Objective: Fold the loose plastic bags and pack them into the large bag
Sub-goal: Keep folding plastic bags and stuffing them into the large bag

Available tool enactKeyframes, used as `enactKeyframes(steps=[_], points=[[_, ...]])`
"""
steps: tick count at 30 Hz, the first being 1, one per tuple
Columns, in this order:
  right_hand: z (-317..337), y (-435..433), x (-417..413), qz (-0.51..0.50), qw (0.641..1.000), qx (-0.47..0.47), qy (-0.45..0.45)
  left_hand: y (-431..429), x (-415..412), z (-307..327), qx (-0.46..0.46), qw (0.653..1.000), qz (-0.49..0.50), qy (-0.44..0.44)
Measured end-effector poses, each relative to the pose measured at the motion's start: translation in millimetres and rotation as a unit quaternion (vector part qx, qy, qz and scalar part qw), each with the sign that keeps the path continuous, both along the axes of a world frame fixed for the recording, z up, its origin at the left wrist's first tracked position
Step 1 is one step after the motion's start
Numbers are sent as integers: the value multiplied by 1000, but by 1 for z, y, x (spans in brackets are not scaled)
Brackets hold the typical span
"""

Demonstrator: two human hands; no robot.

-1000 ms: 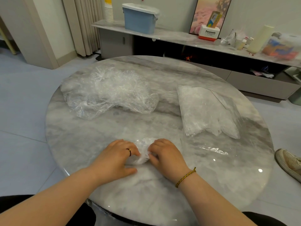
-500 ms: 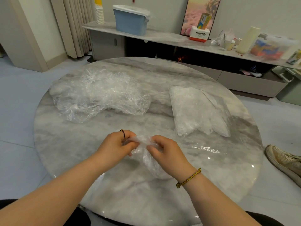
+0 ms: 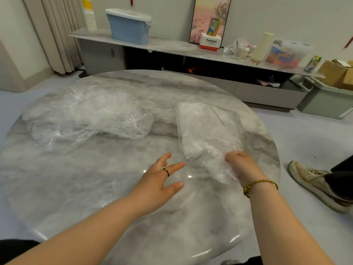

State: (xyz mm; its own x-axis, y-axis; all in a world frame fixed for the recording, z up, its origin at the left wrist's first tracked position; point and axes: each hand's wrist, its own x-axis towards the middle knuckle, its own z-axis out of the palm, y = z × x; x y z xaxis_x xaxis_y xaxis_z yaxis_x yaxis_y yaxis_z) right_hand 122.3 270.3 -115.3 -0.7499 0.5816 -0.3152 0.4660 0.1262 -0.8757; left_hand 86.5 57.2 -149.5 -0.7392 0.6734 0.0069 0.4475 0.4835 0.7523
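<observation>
Both forearms reach in from the near edge over a round marble table [image 3: 80,188]. The left hand [image 3: 160,180], wearing a dark ring [image 3: 166,172], is held flat with its fingers straight and spread, gripping nothing; its fingertips point toward the near, open end of the large bag [image 3: 206,127]. The right hand [image 3: 242,165], with a braided bracelet [image 3: 259,183] on the wrist, has its fingers curled round a small folded bag [image 3: 223,171] of clear plastic, held at that same near end. Whether the folded bag is already inside the mouth or only against it cannot be told, as the clear films overlap.

The large bag lies flat on the right half of the table, its length running away from the viewer, with whitish crumpled plastic showing inside it. The pile of loose bags [image 3: 86,119] lies on the left half, well apart from the large bag and from both hands.

On the floor to the right of the table is a beige shoe [image 3: 315,184]. Along the far wall runs a low shelf [image 3: 172,46] bearing a blue bin [image 3: 129,27], a stack of paper cups [image 3: 89,16] and a white-and-red box [image 3: 211,42].
</observation>
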Motion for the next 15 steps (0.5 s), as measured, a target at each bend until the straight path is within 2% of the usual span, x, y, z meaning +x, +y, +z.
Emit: enactKeyframes(steps=[4, 7, 15], points=[[-19, 7, -20, -21, 999, -23, -45, 17, 2, -1, -101, 994, -14, 34], [-24, 11, -35, -45, 998, -36, -27, 25, -2, -5, -149, 987, -10, 66], [-35, 21, -59, -57, 992, 111, 3, 26, -9, -11, -152, 986, -12, 63]])
